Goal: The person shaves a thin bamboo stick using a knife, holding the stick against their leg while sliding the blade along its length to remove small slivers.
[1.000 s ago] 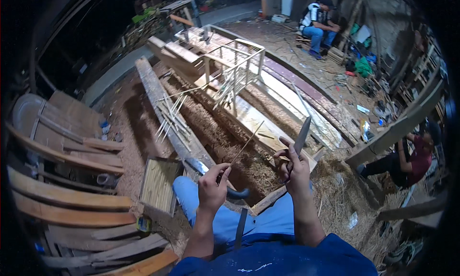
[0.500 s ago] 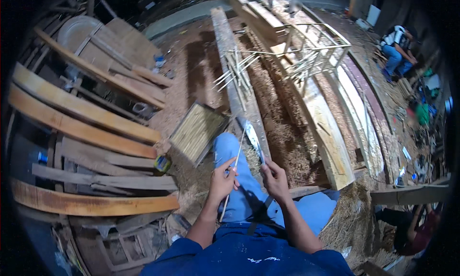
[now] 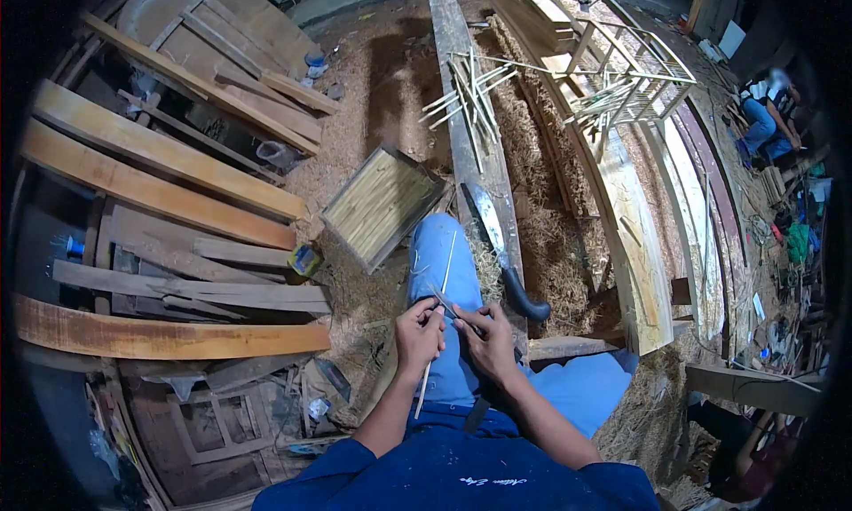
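Pale slender wooden stick, aimed at twelve o'clock: my left hand pinches it, my right hand grips grey metal knife; blade slippage risks cuts.

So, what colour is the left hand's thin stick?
Pale beige; the thin stick shows best in head view.

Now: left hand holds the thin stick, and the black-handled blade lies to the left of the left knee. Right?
Wrong side for the blade: the head view shows the black-handled blade lying to the right of the left knee. The left hand does hold the thin stick.
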A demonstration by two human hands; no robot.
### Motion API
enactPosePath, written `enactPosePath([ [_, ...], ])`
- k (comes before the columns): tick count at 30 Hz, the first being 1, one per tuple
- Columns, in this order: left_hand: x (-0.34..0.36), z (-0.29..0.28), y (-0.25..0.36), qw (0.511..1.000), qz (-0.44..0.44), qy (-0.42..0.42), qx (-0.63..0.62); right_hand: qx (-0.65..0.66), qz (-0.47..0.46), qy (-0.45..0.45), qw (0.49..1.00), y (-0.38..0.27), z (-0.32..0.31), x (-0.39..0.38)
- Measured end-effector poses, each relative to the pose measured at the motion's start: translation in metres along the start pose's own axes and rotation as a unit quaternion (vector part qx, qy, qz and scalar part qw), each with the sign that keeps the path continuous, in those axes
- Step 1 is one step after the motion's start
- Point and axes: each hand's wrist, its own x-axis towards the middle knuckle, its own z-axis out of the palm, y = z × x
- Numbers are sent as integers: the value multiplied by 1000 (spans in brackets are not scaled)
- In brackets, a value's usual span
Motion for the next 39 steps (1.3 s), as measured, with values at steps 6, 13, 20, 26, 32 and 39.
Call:
enactPosePath([
  [6, 0, -4, 0, 999, -30, 10, -16, 5, -5, 38, 999, -2, 11, 2],
  [13, -8, -3, -4, 998, -40, 17, -54, 48, 58, 50, 996, 7, 20, 14],
  [20, -1, 1, 0, 998, -37, 30, -48, 58, 30, 48, 997, 19, 22, 13],
  [26, 3, 5, -2, 996, -43, 47, -56, 71, 91, -17, 993, 0, 6, -5],
  [32, 0, 1, -10, 998, 0, 48, -51, 100, 86, 6, 991, 0, 12, 3],
  [39, -19, 3, -12, 997, -3, 45, -67, 38, 59, 48, 996, 10, 20, 27],
])
